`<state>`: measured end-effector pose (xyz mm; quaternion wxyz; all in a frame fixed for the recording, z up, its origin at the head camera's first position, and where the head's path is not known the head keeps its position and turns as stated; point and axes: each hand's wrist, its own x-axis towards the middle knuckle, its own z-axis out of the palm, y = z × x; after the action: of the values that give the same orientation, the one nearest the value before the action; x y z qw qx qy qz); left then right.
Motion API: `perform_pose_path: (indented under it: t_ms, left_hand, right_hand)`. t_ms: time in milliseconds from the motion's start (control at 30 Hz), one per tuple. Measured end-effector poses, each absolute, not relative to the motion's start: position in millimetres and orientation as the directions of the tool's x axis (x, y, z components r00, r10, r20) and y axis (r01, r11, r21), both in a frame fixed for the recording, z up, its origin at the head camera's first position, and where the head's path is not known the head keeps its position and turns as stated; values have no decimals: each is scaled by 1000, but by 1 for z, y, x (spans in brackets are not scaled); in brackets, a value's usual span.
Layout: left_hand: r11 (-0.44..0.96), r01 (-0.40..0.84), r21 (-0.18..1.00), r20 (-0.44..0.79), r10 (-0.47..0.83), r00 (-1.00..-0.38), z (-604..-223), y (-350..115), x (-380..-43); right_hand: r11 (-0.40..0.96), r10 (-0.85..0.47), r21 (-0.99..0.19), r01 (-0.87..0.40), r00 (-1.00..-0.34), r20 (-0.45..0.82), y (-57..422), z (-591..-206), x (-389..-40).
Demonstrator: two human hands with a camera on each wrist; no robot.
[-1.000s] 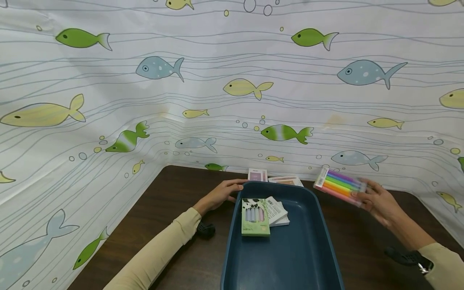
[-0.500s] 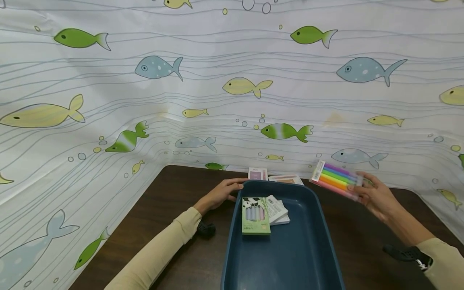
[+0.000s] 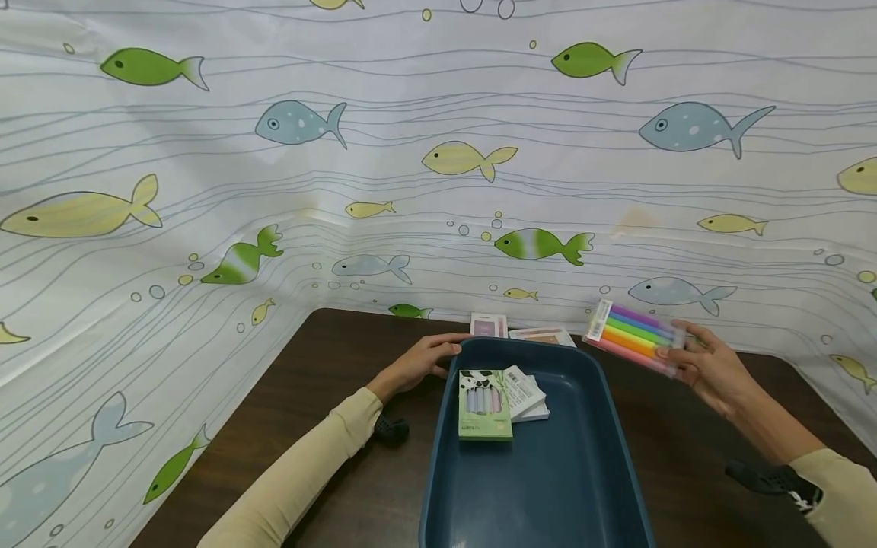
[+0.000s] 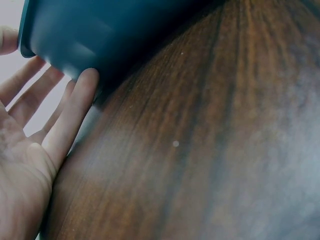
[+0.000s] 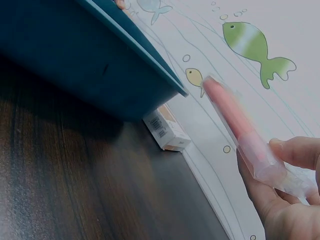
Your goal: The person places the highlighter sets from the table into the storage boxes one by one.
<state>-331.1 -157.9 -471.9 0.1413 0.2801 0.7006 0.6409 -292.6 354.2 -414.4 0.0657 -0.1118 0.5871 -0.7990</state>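
Note:
My right hand (image 3: 715,369) pinches one end of a clear plastic pack of rainbow-coloured markers (image 3: 632,335), with a white barcode label at its other end. The pack is held up to the right of a dark blue bin (image 3: 541,487). Seen edge-on in the right wrist view, the marker pack (image 5: 240,125) lies between thumb and fingers. My left hand (image 3: 416,365) touches the bin's far left corner; its fingers (image 4: 75,110) are extended against the outer wall. Inside the bin lie a green panda box of pens (image 3: 484,422) and small white boxes (image 3: 524,394).
Behind the bin, at the back edge of the dark wooden table (image 3: 329,358), are a white box with a purple panel (image 3: 489,325) and another with an orange panel (image 3: 544,336). A fish-patterned cloth (image 3: 411,190) rises behind and along both sides.
My right hand has shifted the marker pack slightly left and up over the last second, then stayed nearly still. The left hand keeps its place at the bin's corner.

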Motion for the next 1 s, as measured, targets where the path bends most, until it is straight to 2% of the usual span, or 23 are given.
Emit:
perform_pose_path:
  t_ms: [700, 1000]
  left_hand:
    - [31, 212, 977, 156, 575, -803, -472, -160, -332]
    - [38, 218, 975, 158, 570, -807, -470, -158, -331]
  right_hand:
    - [-324, -355, -946, -9, -926, 130, 329, -406, -287]
    - [-322, -379, -946, 24, -919, 106, 321, -406, -285]
